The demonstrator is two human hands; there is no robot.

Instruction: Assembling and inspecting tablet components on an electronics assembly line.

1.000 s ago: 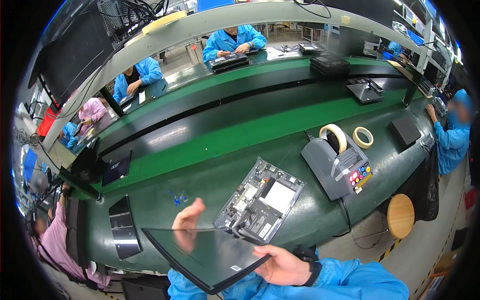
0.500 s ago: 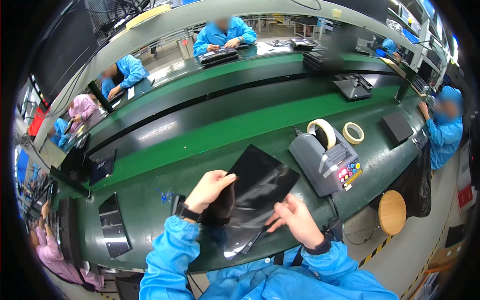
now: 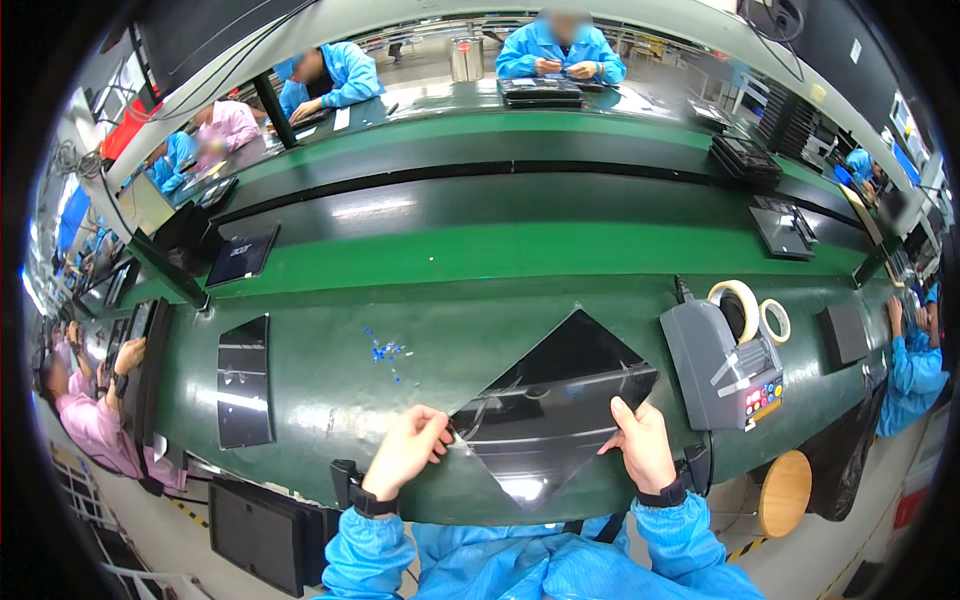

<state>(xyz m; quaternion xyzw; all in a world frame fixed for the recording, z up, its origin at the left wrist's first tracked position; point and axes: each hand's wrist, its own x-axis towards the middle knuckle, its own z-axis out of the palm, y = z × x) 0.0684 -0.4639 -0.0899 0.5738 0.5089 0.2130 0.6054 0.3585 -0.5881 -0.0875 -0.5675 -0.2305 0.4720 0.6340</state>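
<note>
A glossy black screen panel (image 3: 560, 385) is held tilted cornerwise above the near part of the green bench, in front of my body. Clear film seems to show along its lower left and bottom edges. My left hand (image 3: 408, 450) pinches the left corner between thumb and fingers. On the lower right side, my right hand (image 3: 643, 447) grips the edge, thumb on the front face and fingers partly hidden behind. To the right stands a grey tape dispenser (image 3: 715, 360) with a roll of tape (image 3: 735, 305) on top and a strip of clear tape at its front.
Another black panel (image 3: 244, 380) lies at left, with small blue bits (image 3: 384, 352) between. Behind the dispenser sits a tape ring (image 3: 776, 320); a dark block (image 3: 843, 335) is farther right. A wooden stool (image 3: 785, 492) stands below. Several co-workers sit around, one opposite (image 3: 560, 55).
The panel has turned from steeply tilted to flatter and moved right. My left hand has shifted down to its left corner; my right hand now holds the lower right edge. The view has swung left.
</note>
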